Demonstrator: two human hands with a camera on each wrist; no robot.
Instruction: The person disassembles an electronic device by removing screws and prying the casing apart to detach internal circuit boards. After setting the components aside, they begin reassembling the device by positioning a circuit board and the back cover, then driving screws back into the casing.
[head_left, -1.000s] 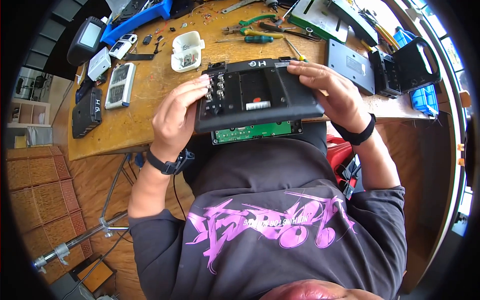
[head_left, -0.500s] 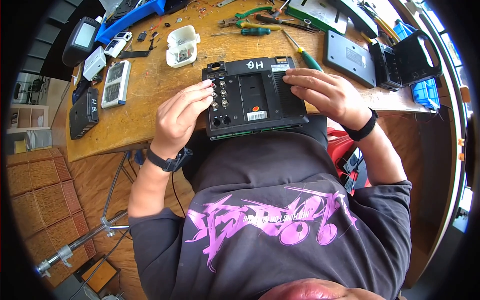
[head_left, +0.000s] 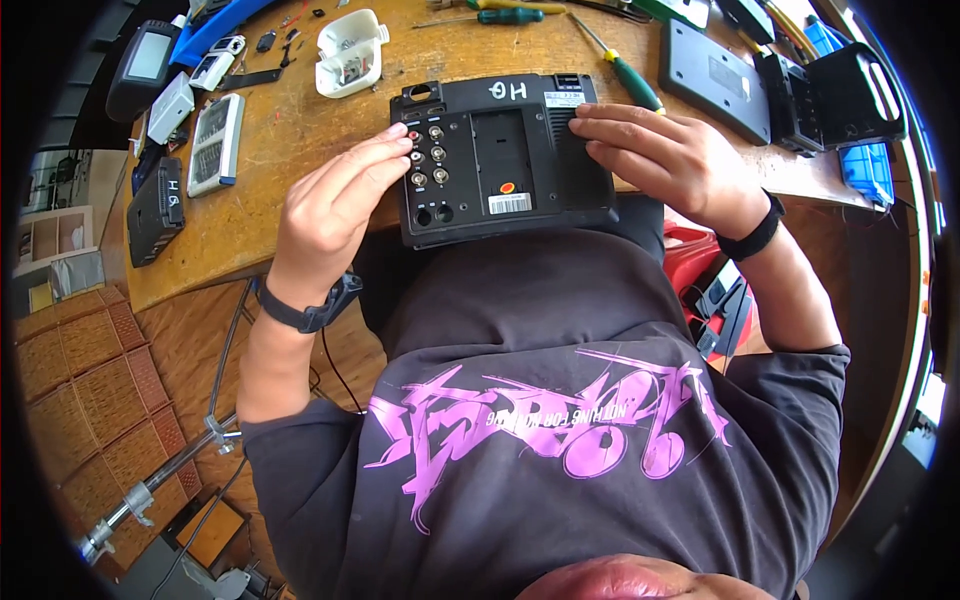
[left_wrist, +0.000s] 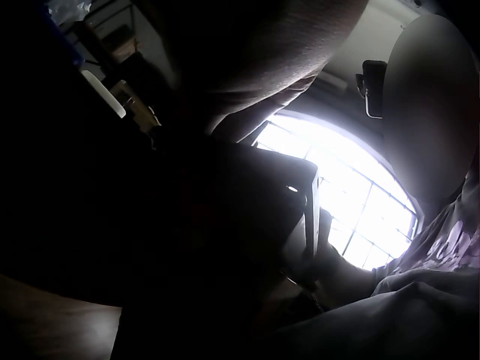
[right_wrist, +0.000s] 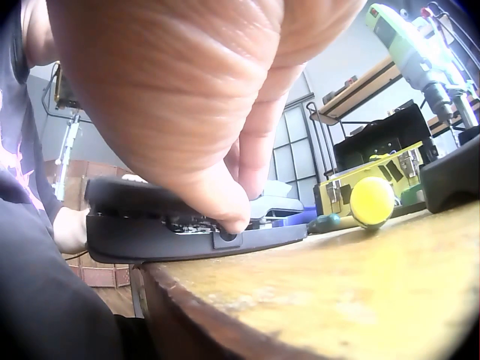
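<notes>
A black monitor back cover [head_left: 560, 195] with round metal connectors, a barcode label and a white "HQ" mark lies over the front half of the same casing at the table's near edge. My left hand [head_left: 335, 205] holds its left side, fingertips on top beside the connectors. On the other side my right hand [head_left: 680, 165] grips the edge, fingers over the vented part. The right wrist view shows the right thumb [right_wrist: 225, 206] at the seam, above the lower shell [right_wrist: 187, 246]; a gap with parts inside shows between the halves. The left wrist view is mostly dark.
A yellow-green screwdriver [head_left: 632, 82] lies just beyond the right hand. Farther back are a white parts box [head_left: 345, 70] and another screwdriver [head_left: 510, 16]. A flat grey panel [head_left: 712, 85] sits right, a screwdriver-bit case [head_left: 216, 148] and black unit [head_left: 155, 215] left.
The cover was tilted up with a green circuit board showing under its near edge; it has come down flat over the board, which is now hidden. Both hands stayed at its sides.
</notes>
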